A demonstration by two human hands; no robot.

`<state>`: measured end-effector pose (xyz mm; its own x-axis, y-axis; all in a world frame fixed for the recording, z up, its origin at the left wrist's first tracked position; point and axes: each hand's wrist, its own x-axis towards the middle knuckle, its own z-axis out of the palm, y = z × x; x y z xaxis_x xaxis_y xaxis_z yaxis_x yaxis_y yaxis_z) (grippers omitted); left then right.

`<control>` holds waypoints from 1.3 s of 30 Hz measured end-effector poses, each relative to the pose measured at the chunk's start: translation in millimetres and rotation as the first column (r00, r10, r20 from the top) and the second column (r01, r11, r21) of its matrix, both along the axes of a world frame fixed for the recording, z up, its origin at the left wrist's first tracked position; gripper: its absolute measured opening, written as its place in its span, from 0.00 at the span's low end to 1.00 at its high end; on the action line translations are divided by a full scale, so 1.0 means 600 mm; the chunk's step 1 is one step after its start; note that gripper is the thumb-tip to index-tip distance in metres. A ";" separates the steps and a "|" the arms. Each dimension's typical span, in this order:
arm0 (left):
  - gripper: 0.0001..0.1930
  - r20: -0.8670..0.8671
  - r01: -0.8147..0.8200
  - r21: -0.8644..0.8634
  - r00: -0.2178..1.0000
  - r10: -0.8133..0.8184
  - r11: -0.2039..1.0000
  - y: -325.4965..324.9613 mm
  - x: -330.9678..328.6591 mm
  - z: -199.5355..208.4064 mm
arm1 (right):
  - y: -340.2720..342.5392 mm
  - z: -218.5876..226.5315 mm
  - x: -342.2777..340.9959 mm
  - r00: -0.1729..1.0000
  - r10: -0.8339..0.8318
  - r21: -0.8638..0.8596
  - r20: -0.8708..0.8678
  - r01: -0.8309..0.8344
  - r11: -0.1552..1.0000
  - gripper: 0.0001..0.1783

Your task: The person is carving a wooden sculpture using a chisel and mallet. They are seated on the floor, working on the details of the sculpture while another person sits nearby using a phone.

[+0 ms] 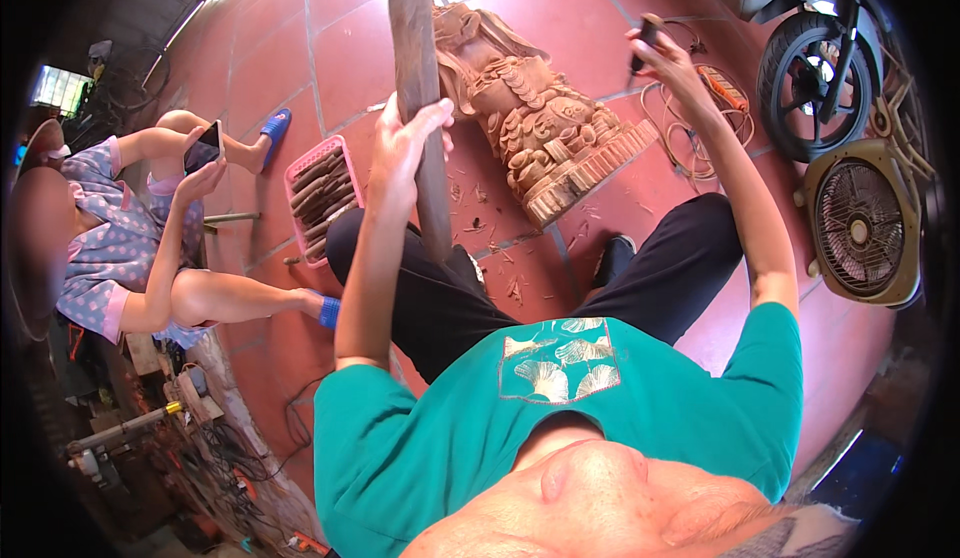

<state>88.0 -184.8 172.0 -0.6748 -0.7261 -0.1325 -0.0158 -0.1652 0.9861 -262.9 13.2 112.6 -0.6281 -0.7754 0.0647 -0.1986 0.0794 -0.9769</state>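
Note:
My left hand (408, 146) is wrapped round a long, dark wooden club (412, 38), which stands out up and down past the grip. Off to the right, my right hand (668, 61) is closed on a short dark-handled tool (648, 40); blur hides its exact kind. Between the two hands, a carved wooden figure (545, 113) lies on the tiled floor, with detailed relief and a ridged base toward me. Neither hand touches the carving. Wood chips (515, 288) are scattered beside it, between my legs.
Left of my knee sits a pink basket (291, 183) of wooden-handled tools. A seated person (130, 228) holds a phone (204, 148) farther left. On the right are an orange power strip (724, 88) with looped cords, a box fan (860, 223) and a motorbike wheel (815, 83).

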 end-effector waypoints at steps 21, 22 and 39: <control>0.22 0.125 0.222 -0.116 0.970 -0.207 0.968 -0.076 -0.142 -0.102 | -0.264 -0.198 0.000 0.945 0.076 0.238 -0.319 0.002 0.971 0.30; 0.23 0.140 0.220 -0.115 0.969 -0.203 0.969 -0.078 -0.142 -0.105 | -0.263 -0.195 0.003 0.947 0.085 0.245 -0.309 -0.007 0.970 0.32; 0.25 0.162 0.271 -0.113 0.954 -0.251 0.956 -0.064 -0.182 -0.104 | -0.270 -0.197 0.000 0.906 0.187 0.207 -0.379 -0.114 0.972 0.37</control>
<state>-21.0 -223.4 109.3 -0.8239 -0.5446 -0.1567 -0.1843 -0.0040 0.9829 -262.9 -149.0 -5.5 -0.4546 -0.8802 0.1360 -0.5868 0.1812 -0.7892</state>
